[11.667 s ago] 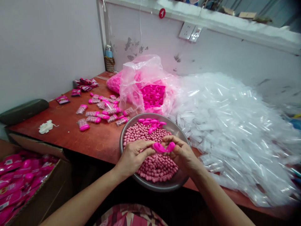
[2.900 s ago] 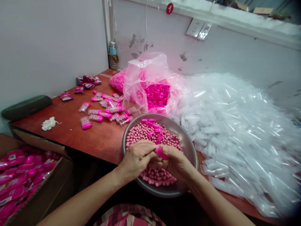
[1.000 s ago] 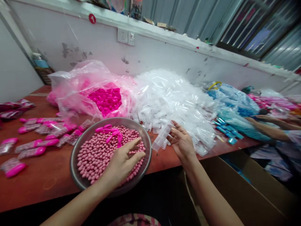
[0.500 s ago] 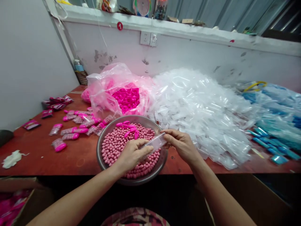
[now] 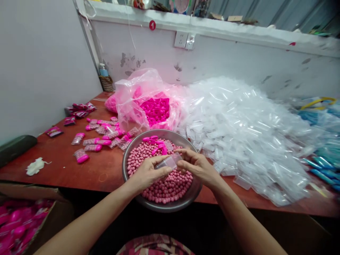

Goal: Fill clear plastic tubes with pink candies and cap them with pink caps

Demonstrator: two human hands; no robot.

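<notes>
Over the metal bowl point(image 5: 196, 198), my left hand point(image 5: 146, 173) pinches a small clear plastic container point(image 5: 171, 161) between thumb and fingers. The fingers of my right hand point(image 5: 198, 166) are closed about the container's right end; its fingertips are partly hidden. Many round pink beads point(image 5: 164, 189) fill the bowl beneath both hands. On the beads, toward the bowl's far side, lie several bright pink caps point(image 5: 160, 147).
Behind the bowl stands an open plastic bag point(image 5: 130, 95) of pink caps. A large heap of clear containers point(image 5: 239, 124) spreads to the right. Filled, pink-capped containers point(image 5: 92, 147) lie at left. Below the table edge is a cardboard box point(image 5: 53, 212) of pink items.
The view has turned left, so the scene sits farther right. The clear container has tilted in my hands, and my right hand has drawn closer to my left.
</notes>
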